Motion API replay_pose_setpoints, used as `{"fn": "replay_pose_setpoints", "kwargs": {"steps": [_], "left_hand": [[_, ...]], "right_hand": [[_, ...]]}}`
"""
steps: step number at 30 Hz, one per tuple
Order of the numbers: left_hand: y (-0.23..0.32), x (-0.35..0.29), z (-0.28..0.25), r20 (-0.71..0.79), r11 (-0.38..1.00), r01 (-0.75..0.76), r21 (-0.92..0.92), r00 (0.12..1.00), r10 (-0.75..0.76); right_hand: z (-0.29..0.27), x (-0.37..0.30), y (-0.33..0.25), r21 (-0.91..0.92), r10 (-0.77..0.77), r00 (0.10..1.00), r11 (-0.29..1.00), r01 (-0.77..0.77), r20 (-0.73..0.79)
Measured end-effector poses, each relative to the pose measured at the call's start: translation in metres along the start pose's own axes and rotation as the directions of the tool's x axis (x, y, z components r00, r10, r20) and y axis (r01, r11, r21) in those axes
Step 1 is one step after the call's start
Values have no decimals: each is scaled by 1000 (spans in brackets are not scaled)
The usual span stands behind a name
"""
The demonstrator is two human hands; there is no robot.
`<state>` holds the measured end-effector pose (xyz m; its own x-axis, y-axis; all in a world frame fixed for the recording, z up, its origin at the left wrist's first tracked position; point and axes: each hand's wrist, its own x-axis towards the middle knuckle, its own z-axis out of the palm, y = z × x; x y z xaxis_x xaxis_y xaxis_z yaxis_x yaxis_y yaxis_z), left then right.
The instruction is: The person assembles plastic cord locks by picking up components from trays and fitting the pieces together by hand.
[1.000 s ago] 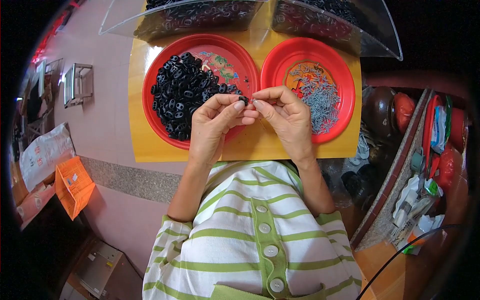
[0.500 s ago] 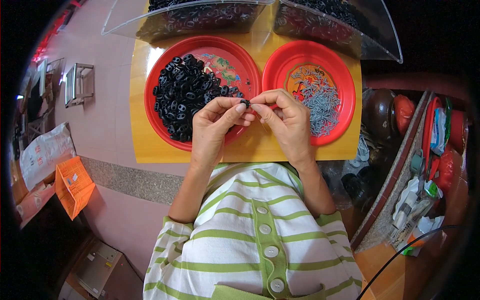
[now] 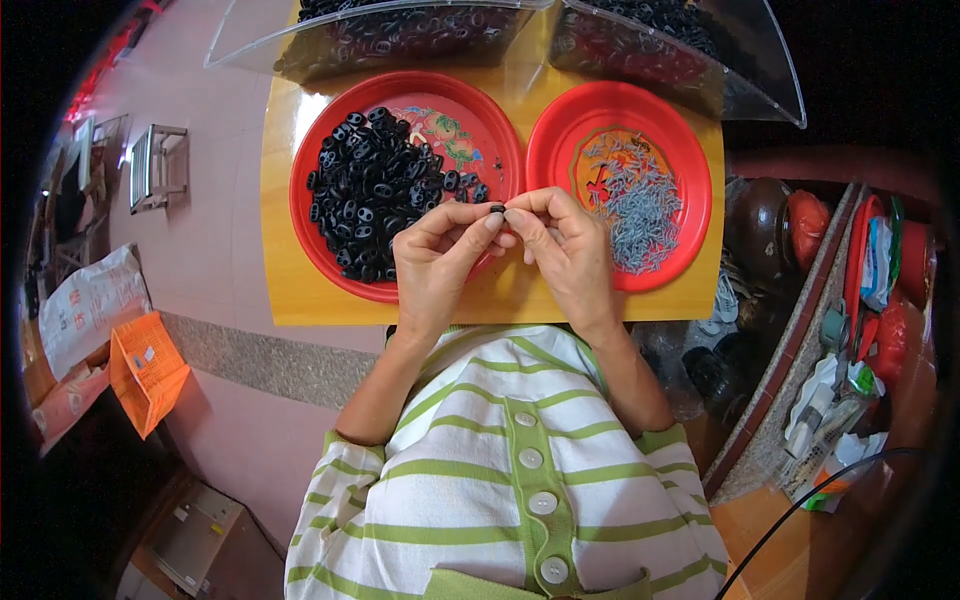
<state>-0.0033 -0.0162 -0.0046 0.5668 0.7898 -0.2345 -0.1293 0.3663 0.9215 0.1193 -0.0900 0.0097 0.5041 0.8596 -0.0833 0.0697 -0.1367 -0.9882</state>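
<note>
Left hand [image 3: 440, 255] and right hand [image 3: 565, 250] meet above a yellow board [image 3: 285, 260], fingertips pinching one tiny black plastic piece [image 3: 496, 209] between two red plates; it looks light, rigid, easily dropped, best gripped by its edges

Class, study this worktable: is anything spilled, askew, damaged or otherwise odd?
Nothing stands out. The black parts stay inside the left red plate, the grey pins inside the right red plate, and both hands pinch one small black piece.
</note>
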Motion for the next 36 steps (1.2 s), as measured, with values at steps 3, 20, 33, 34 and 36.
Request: {"fn": "replay_pose_setpoints", "kwargs": {"steps": [3,20,33,34,36], "left_hand": [[-1,3,-3,-1,996,49,-76,999,-49],[0,-5,-5,-20,989,30,-145,999,-33],[7,-13,-30,-128,975,0,-222,991,-30],[9,-14,-30,-119,973,16,-231,992,-45],[11,-16,-29,-93,963,30,-268,994,-56]], "right_hand": [[-1,3,0,104,46,998,993,-50,40],[4,5,-18,-296,-205,977,931,215,63],[8,43,-12,-116,-24,973,992,52,229],[12,50,-3,-285,-144,967,937,201,210],[22,56,2,-492,-291,926,786,375,240]]}}
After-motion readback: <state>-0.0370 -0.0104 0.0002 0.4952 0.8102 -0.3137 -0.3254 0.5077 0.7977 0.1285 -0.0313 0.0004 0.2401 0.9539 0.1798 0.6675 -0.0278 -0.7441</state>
